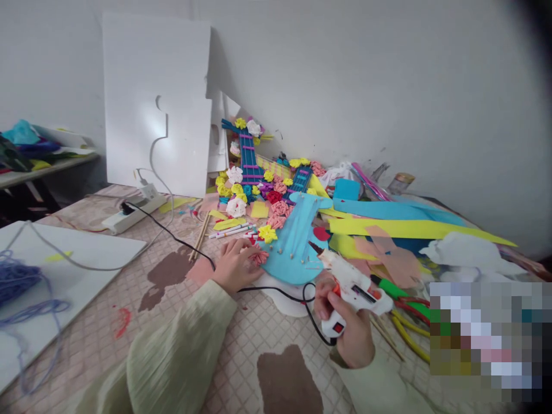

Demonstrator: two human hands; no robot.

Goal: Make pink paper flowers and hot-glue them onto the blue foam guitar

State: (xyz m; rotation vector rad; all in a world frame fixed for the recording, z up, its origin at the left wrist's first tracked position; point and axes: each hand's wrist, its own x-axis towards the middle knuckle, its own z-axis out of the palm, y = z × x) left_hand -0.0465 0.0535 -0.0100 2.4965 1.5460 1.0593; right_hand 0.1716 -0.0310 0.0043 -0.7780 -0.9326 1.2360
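My right hand (347, 330) is closed round the handle of a white hot glue gun (351, 284), whose nozzle points up and left toward a light-blue foam guitar shape (293, 241) lying on the table. My left hand (235, 264) rests at the left edge of that blue shape, fingers curled onto a small pink paper flower (260, 257). A yellow paper flower (267, 233) sits just above it. The gun's black cord (181, 240) runs under my left wrist to a white power strip (131, 214).
Another blue guitar shape with paper flowers (250, 158) leans at the back beside a white cut board (157, 103). Yellow and blue foam strips (401, 227), scissors and sticks lie right. A white board with blue yarn (26, 276) lies left. Markers (233, 231) lie near my left hand.
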